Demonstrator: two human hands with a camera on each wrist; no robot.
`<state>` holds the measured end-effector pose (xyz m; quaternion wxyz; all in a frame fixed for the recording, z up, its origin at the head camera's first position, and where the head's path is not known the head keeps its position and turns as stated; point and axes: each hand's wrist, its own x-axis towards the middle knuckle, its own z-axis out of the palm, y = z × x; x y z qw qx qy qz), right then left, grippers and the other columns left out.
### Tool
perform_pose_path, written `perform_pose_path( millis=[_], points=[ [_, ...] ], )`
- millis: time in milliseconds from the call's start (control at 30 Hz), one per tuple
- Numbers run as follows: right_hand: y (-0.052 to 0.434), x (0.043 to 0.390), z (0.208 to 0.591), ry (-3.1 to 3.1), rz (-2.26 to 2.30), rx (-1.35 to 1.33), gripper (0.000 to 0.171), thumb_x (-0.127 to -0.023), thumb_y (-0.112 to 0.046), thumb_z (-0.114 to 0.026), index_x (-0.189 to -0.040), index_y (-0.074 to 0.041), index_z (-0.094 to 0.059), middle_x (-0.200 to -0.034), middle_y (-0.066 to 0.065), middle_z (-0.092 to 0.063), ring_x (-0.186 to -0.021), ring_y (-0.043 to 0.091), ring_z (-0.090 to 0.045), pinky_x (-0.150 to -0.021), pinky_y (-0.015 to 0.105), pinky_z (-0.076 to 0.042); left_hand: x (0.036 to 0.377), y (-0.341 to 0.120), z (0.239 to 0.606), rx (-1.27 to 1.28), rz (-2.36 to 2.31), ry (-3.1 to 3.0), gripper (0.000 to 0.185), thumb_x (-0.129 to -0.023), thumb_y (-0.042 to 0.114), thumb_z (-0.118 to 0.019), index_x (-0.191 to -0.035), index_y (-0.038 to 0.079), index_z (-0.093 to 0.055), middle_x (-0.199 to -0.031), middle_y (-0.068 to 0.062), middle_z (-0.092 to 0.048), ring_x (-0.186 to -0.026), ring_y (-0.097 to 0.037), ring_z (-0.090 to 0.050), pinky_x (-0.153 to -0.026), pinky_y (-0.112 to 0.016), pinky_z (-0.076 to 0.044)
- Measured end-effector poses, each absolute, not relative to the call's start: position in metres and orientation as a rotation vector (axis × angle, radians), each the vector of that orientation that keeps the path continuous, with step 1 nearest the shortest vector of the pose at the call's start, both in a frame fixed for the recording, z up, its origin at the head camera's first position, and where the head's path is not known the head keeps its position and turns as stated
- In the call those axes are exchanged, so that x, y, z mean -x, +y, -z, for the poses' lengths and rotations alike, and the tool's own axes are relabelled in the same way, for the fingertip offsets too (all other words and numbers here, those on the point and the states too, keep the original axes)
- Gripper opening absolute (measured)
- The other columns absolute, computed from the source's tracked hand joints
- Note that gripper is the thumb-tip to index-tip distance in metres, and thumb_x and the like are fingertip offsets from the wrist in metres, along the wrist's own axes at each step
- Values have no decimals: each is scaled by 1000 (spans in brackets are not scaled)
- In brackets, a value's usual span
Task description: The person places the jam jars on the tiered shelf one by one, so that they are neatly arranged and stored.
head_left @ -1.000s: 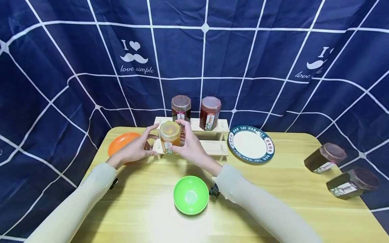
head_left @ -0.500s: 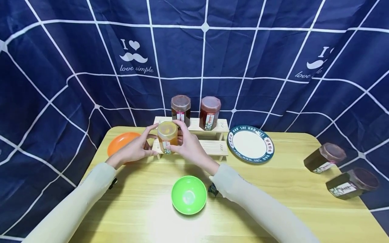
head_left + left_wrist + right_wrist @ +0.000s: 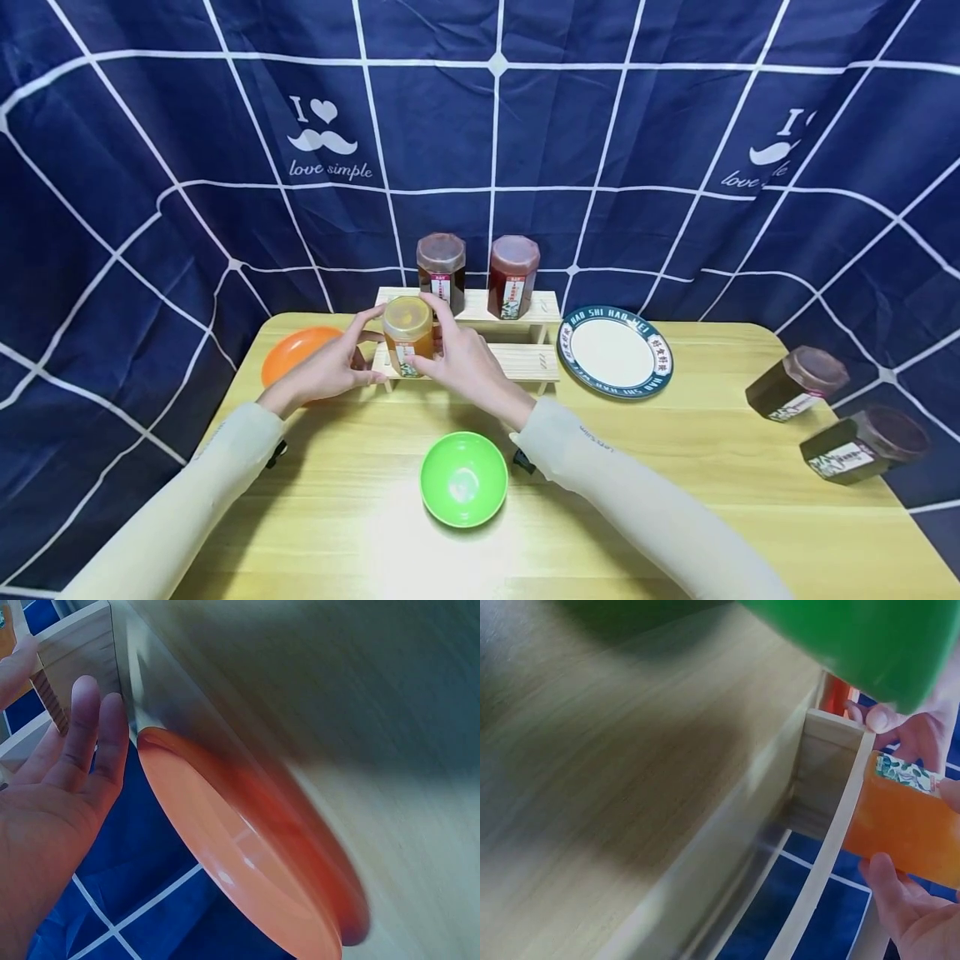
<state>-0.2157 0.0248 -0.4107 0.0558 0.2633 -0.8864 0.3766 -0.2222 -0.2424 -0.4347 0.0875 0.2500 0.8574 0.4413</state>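
Observation:
My right hand (image 3: 471, 362) grips an octagonal jar (image 3: 408, 337) with amber contents and a yellowish lid. The jar stands upright at the left end of the lower tier of a two-tier wooden rack (image 3: 517, 361). In the right wrist view its orange side (image 3: 904, 825) shows between my fingers, close behind the rack's front edge. My left hand (image 3: 330, 362) holds the rack's left end, thumb at the front lower corner and index finger up beside the jar. The left wrist view shows its other fingers (image 3: 85, 712) against the wooden end panel.
On the upper tier stand a dark jar (image 3: 441, 275) and a red jar (image 3: 513, 279). An orange dish (image 3: 288, 354) lies left, a blue-rimmed plate (image 3: 615, 392) right, a green bowl (image 3: 463, 481) in front. Two dark jars (image 3: 797, 383) stand near the table's right edge.
My right hand has shifted the amber jar slightly left along the lower tier. The left hand keeps its place at the rack's end.

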Motion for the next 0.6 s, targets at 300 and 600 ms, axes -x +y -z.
perform_pose_path(
  millis=[300,600],
  points=[
    [21,219,411,-2698,-1109,-789,99,-94,-33,-91,-170,-25,-28,-93,3,-73,-71,14,-66,-67,36,-55,223,-243,435,-735,-1293,2572,109,-94,0,-86,-172,23,-14,-147,-27,-62,-75,-24,-67,-72,-35,-57],
    [24,218,414,-2699,-1187,-818,100,-96,-31,-89,-171,-25,-23,-107,7,-78,-86,16,-72,-76,39,-58,222,-241,435,-732,-1283,2582,109,-94,0,-86,-172,22,-14,-148,-27,-62,-73,-23,-67,-70,-35,-57]
  ],
)
